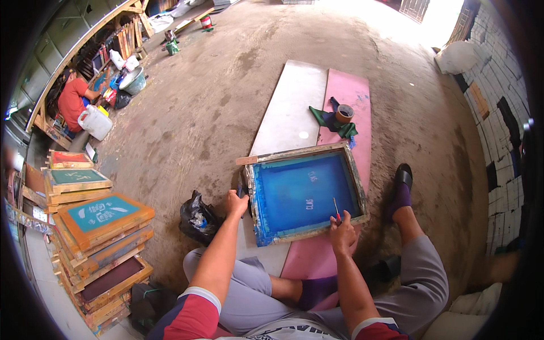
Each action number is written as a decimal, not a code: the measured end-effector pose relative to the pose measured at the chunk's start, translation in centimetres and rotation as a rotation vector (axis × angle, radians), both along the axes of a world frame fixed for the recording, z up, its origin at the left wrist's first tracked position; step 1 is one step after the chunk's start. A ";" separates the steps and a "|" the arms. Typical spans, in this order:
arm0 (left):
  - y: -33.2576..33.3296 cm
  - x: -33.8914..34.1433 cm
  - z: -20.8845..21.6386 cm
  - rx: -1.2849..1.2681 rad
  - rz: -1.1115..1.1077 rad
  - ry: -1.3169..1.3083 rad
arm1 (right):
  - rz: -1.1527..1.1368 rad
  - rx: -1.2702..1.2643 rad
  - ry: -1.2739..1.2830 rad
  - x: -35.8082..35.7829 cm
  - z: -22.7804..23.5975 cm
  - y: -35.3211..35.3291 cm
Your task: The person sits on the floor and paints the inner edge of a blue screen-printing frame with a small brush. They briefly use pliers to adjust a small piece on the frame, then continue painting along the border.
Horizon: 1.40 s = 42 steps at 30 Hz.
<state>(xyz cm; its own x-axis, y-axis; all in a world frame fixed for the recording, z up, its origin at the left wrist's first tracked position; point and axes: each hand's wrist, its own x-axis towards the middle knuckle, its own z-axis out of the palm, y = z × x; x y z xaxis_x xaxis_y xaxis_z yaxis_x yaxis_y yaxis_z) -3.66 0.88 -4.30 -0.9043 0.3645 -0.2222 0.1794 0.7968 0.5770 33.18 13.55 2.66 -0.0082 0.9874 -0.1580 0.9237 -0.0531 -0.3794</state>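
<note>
A wooden-framed printing screen (306, 187) with blue mesh lies in front of me, with pale lettering on the mesh. In my right hand (343, 233), at the screen's near right part, is a small screwdriver (338, 216) with a red handle. Its thin metal shaft points away from me over the blue mesh. My left hand (236, 203) is at the frame's left side, fingers curled beside a dark strip. What those fingers hold is partly hidden. Underneath the screen are a white board (286, 113) and a pink board (357, 96).
A tape roll (344, 113) and green cloth (326, 118) rest on the boards beyond the screen. A black plastic bag (198, 218) sits left of my hand. Stacked screens (102, 218) stand further left. A person in red (73, 102) sits at the far left near a white jug (95, 122).
</note>
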 end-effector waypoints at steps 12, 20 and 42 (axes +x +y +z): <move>-1.0 0.2 -0.5 0.426 0.146 -0.216 | -0.495 0.060 0.542 -2.1 -5.8 -3.3; -0.9 1.2 4.4 0.610 0.103 -0.483 | -0.515 -0.131 0.401 -2.4 -4.5 -2.2; -6.4 1.3 6.1 0.608 0.351 -0.366 | 0.189 -0.170 0.595 -5.5 -2.0 15.8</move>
